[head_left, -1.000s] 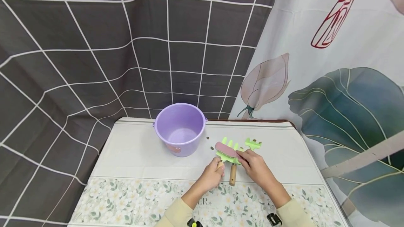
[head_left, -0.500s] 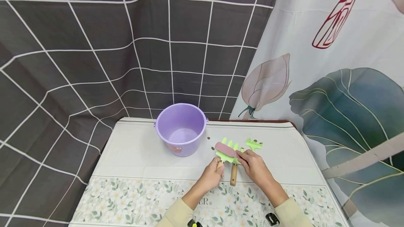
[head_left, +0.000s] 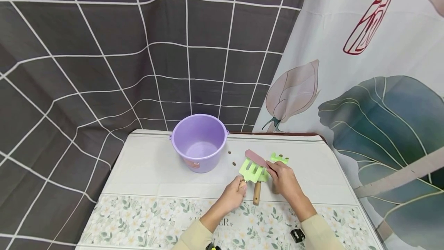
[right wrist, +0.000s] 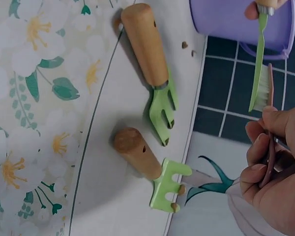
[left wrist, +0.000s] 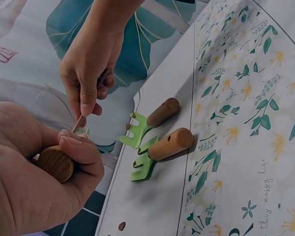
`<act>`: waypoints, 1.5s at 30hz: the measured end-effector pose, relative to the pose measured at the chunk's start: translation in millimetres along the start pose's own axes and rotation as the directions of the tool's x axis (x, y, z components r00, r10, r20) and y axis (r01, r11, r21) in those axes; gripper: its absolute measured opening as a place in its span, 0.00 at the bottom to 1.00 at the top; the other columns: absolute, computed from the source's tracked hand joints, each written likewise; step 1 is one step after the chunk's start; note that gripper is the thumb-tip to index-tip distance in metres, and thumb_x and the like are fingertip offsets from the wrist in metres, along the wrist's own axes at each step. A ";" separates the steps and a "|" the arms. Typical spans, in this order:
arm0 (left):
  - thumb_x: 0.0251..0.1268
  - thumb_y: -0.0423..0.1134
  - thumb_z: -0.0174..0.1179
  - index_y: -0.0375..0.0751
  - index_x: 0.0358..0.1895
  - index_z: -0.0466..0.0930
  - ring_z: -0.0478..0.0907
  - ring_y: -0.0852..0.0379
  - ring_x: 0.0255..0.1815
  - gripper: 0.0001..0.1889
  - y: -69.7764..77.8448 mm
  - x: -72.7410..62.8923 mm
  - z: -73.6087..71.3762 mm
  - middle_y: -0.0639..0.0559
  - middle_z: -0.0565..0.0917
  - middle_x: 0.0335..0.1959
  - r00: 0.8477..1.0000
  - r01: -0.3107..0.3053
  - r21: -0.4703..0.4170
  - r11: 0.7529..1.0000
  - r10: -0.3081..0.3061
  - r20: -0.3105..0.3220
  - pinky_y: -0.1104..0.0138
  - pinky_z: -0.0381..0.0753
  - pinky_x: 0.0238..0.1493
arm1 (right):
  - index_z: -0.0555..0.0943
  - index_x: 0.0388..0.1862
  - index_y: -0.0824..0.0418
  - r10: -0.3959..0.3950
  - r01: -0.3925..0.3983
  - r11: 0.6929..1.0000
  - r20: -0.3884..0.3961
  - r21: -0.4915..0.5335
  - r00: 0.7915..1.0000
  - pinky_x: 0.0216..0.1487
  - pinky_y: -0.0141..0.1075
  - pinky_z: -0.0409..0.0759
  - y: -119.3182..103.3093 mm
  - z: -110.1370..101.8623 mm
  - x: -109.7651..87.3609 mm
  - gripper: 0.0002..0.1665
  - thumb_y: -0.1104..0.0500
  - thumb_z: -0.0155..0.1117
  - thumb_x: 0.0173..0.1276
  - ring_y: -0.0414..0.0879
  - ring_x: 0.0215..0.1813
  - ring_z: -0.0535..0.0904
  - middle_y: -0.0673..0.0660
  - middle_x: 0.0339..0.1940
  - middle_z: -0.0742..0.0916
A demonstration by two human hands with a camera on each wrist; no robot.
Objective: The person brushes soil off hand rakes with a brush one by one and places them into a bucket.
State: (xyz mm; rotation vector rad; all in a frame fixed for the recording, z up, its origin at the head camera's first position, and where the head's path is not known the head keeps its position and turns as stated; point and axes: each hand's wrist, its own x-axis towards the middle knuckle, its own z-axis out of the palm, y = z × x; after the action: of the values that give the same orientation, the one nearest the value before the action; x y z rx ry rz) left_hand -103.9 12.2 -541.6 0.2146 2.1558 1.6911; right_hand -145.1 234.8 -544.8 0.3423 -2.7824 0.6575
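Note:
My left hand (head_left: 233, 193) grips the wooden handle (left wrist: 56, 163) of a small garden fork with a flat green tined head (head_left: 249, 172). In my right hand (head_left: 282, 178) is a pink brush (head_left: 256, 157) with pale bristles (right wrist: 263, 93). The bristles face the fork's head and lie right against it in the right wrist view. Just below, on the table, lies a second green fork (right wrist: 162, 110) with a wooden handle. Beside it is a small green rake (right wrist: 168, 186), with brown bits on its tines.
A purple bucket (head_left: 205, 163) stands at the back of the table, left of the hands. Brown crumbs (head_left: 234, 163) lie between bucket and tools. A floral cloth strip (head_left: 138, 219) runs along the front. Curtains hang behind the table.
The brush in my right hand has moved right and up, toward the tips of the fork, so more of the green head shows. My left hand has stayed nearly still.

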 end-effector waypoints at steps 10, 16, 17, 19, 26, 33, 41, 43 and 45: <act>0.83 0.37 0.44 0.37 0.58 0.72 0.69 0.59 0.29 0.11 2.6 2.4 -4.0 0.52 0.76 0.32 1.000 0.014 0.004 1.000 -0.014 0.009 0.72 0.71 0.28 | 0.83 0.60 0.69 0.077 -0.077 0.997 -0.045 -0.008 0.996 0.39 0.48 0.85 17.4 -9.3 2.6 0.20 0.64 0.68 0.72 0.52 0.38 0.83 0.62 0.40 0.86; 0.79 0.39 0.52 0.33 0.65 0.70 0.72 0.60 0.28 0.19 3.5 1.6 -4.6 0.50 0.76 0.33 0.999 0.039 -0.027 0.999 -0.039 -0.002 0.71 0.74 0.25 | 0.83 0.60 0.69 0.101 -0.098 0.993 -0.049 0.069 0.994 0.31 0.36 0.81 22.2 -15.7 -0.4 0.18 0.65 0.67 0.73 0.46 0.34 0.78 0.62 0.41 0.87; 0.78 0.38 0.54 0.32 0.67 0.69 0.73 0.59 0.28 0.21 3.1 1.3 -4.4 0.50 0.76 0.34 0.999 0.040 -0.028 0.999 -0.040 -0.007 0.71 0.76 0.25 | 0.83 0.60 0.69 0.110 -0.105 0.991 -0.050 0.081 0.993 0.30 0.34 0.80 22.5 -16.6 -0.9 0.18 0.65 0.67 0.73 0.46 0.34 0.78 0.62 0.41 0.88; 0.76 0.38 0.56 0.31 0.68 0.66 0.76 0.57 0.29 0.23 2.3 1.3 -3.9 0.48 0.77 0.37 0.999 0.036 -0.022 0.999 -0.036 -0.022 0.70 0.78 0.25 | 0.84 0.60 0.68 0.126 -0.120 0.987 -0.050 0.103 0.991 0.29 0.31 0.78 22.4 -18.7 -2.0 0.18 0.65 0.66 0.74 0.45 0.34 0.77 0.61 0.42 0.88; 0.77 0.35 0.56 0.36 0.55 0.68 0.74 0.58 0.31 0.11 1.4 1.5 -3.6 0.48 0.77 0.36 0.999 0.014 -0.039 0.999 -0.016 -0.050 0.72 0.76 0.26 | 0.84 0.61 0.65 0.166 -0.159 0.977 -0.037 0.144 0.985 0.28 0.29 0.73 22.9 -25.4 -6.2 0.18 0.63 0.65 0.75 0.42 0.31 0.73 0.59 0.38 0.87; 0.80 0.40 0.52 0.35 0.54 0.72 0.70 0.58 0.31 0.11 -1.8 1.6 -4.8 0.50 0.74 0.37 0.998 0.011 -0.076 0.997 -0.015 -0.053 0.72 0.72 0.28 | 0.83 0.63 0.64 0.203 -0.203 0.966 0.014 0.161 0.979 0.27 0.30 0.71 26.7 -29.4 -11.8 0.19 0.62 0.64 0.77 0.42 0.31 0.72 0.58 0.38 0.86; 0.81 0.40 0.52 0.30 0.50 0.78 0.69 0.58 0.33 0.14 -7.3 4.4 -6.3 0.50 0.73 0.35 0.993 -0.009 -0.062 0.998 0.002 -0.122 0.72 0.72 0.31 | 0.82 0.64 0.63 0.216 -0.218 0.963 0.030 0.158 0.976 0.28 0.30 0.71 27.8 -31.0 -16.0 0.19 0.61 0.64 0.77 0.43 0.33 0.72 0.58 0.40 0.87; 0.81 0.40 0.53 0.30 0.51 0.80 0.69 0.60 0.28 0.14 -7.7 4.8 -6.1 0.52 0.74 0.31 0.992 0.001 -0.100 0.995 -0.014 -0.129 0.74 0.71 0.26 | 0.82 0.64 0.63 0.211 -0.214 0.964 0.031 0.158 0.977 0.28 0.30 0.71 27.4 -31.5 -16.1 0.19 0.61 0.64 0.77 0.43 0.33 0.73 0.58 0.41 0.87; 0.80 0.40 0.55 0.30 0.52 0.80 0.70 0.61 0.25 0.14 -8.3 5.0 -5.8 0.53 0.75 0.30 0.990 -0.003 -0.143 0.990 -0.017 -0.137 0.75 0.71 0.22 | 0.82 0.63 0.64 0.206 -0.208 0.964 0.031 0.163 0.978 0.28 0.30 0.72 27.1 -31.8 -16.4 0.19 0.61 0.63 0.77 0.43 0.33 0.73 0.58 0.41 0.87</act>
State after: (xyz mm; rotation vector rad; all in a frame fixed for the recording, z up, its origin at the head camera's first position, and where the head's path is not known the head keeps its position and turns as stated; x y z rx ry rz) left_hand -109.8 6.5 -549.5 0.0515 2.1154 1.8980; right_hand -131.2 275.9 -533.2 0.0862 -2.8068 0.9422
